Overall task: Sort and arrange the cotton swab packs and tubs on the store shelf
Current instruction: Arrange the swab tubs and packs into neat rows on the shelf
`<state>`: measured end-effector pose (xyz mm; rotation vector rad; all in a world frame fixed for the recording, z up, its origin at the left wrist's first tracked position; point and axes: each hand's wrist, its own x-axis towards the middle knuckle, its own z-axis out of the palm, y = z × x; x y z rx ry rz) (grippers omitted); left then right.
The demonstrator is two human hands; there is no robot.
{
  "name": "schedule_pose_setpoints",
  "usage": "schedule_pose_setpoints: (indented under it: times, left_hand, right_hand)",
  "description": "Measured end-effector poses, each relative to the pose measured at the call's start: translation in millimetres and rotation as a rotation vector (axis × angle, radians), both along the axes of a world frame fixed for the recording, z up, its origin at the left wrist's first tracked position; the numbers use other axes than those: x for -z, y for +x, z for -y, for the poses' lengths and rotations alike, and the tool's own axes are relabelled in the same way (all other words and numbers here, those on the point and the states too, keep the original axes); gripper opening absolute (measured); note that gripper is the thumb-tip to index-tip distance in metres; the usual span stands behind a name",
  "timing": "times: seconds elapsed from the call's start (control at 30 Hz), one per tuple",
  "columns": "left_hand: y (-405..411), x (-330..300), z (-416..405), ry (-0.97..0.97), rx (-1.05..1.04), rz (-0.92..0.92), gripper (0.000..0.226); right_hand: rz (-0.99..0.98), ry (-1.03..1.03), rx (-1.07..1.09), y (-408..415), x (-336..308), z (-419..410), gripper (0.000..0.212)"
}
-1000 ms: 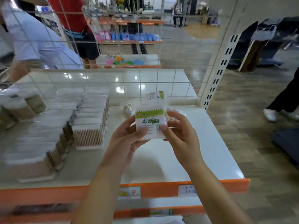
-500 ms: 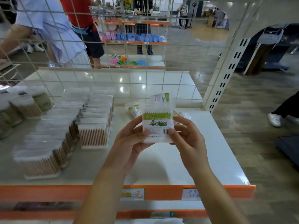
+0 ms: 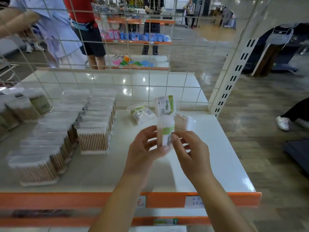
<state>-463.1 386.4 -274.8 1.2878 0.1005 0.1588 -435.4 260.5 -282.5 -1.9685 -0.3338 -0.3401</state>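
Both hands hold one cotton swab pack (image 3: 164,131) above the white shelf (image 3: 217,156), turned edge-on and blurred. My left hand (image 3: 143,148) cups it from the left and below. From the right, my right hand (image 3: 190,151) pinches it with thumb and fingers. Behind it a second green-labelled pack (image 3: 164,104) stands upright, a third pack (image 3: 142,113) lies flat to its left, and a clear pack of wooden-stick swabs (image 3: 181,122) lies to the right. Rows of square swab tubs (image 3: 93,129) fill the left of the shelf, with round tubs (image 3: 36,101) at the far left.
A wire grid panel (image 3: 150,64) backs the shelf. An orange front rail (image 3: 66,200) carries price tags. A slotted white upright (image 3: 234,77) stands at the right rear. People stand beyond the grid, and someone's shoe (image 3: 282,123) is on the aisle floor to the right.
The held pack has turned from label-facing to edge-on between my hands. The camera view has shifted slightly.
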Motion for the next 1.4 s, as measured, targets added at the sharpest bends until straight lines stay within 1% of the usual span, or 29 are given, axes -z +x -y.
schedule_pose_setpoints:
  times: [0.07,0.13,0.23,0.3,0.43,0.53,0.63,0.67,0.7,0.77,0.83,0.87,0.93,1.03,1.1,1.13,1.27,1.33,1.4]
  left_hand:
    - [-1.6,-1.1,11.6,0.163,-0.064,0.023,0.048]
    - [-2.8,-0.4,21.6,0.255,-0.096,0.038,0.047]
    - [-5.4,4.2,28.2,0.387,-0.103,0.106,0.049]
    - [-7.1,7.2,28.2,0.47,-0.099,0.157,0.052]
    - [-10.3,7.8,22.2,0.526,-0.054,0.156,0.054]
    - [-12.5,5.1,14.0,0.542,-0.015,0.144,0.046]
    - [-17.3,4.7,3.5,0.554,0.06,0.109,0.038]
    - [-19.7,4.8,-0.3,0.569,0.078,0.104,0.036]
    - [-22.5,4.5,-4.6,0.583,0.089,0.104,0.034]
    - [-28.1,4.4,-15.1,0.649,0.078,0.128,0.035]
    - [-34.2,5.4,-30.2,0.78,0.043,0.155,0.033]
    - [-37.4,5.4,-40.1,0.854,0.009,0.159,0.034]
    - [-43.3,3.4,-64.3,1.002,-0.08,0.165,0.035]
    - [-51.2,-5.9,-104.7,1.202,-0.14,0.16,0.035]
    - [-55.4,-13.7,-133.3,1.401,-0.189,0.286,0.033]
    - [-57.9,-15.5,-148.2,1.468,-0.213,0.335,0.034]
    - [-70.6,-20.2,-200.8,1.564,-0.264,0.346,0.038]
    - [-76.9,-21.5,-220.8,1.625,-0.272,0.338,0.04]
    - [-82.7,-21.6,-236.9,1.655,-0.247,0.282,0.045]
  right_hand:
    - [-0.085,0.09,-0.036,-3.3,-10.0,0.3,0.016]
    - [-0.145,0.18,-0.064,-5.8,-17.9,1.7,0.02]
    - [-0.185,0.208,-0.073,-5.6,-18.3,7.1,0.017]
    - [-0.206,0.198,-0.081,-4.2,-16.5,11.7,0.024]
    - [-0.226,0.158,-0.131,-1.3,-12.9,17.2,0.034]
    - [-0.224,0.141,-0.141,2.7,-9.2,19.2,0.041]
    - [-0.185,0.036,-0.155,6.2,-6.6,18.8,0.055]
    - [-0.181,0.021,-0.163,5.9,-7.0,18.0,0.057]
    - [-0.185,0.026,-0.166,5.4,-8.1,16.5,0.054]
    - [-0.214,0.057,-0.164,4.5,-11.7,11.5,0.039]
    - [-0.248,0.107,-0.177,5.6,-15.0,2.9,0.02]
    - [-0.251,0.136,-0.181,6.3,-16.1,-2.6,0.018]
    - [-0.244,0.177,-0.155,7.5,-19.0,-17.1,0.024]
    - [-0.19,0.193,-0.13,5.3,-23.4,-46.7,0.031]
    - [-0.164,0.206,-0.155,1.3,-24.3,-69.4,0.032]
    - [-0.152,0.199,-0.169,-0.9,-23.6,-80.8,0.032]
    - [-0.082,0.118,-0.204,-7.2,-14.1,-120.7,0.027]
    - [-0.091,0.138,-0.197,-9.9,-8.5,-137.2,0.027]
    - [-0.105,0.172,-0.174,-13.1,-2.0,-151.6,0.028]
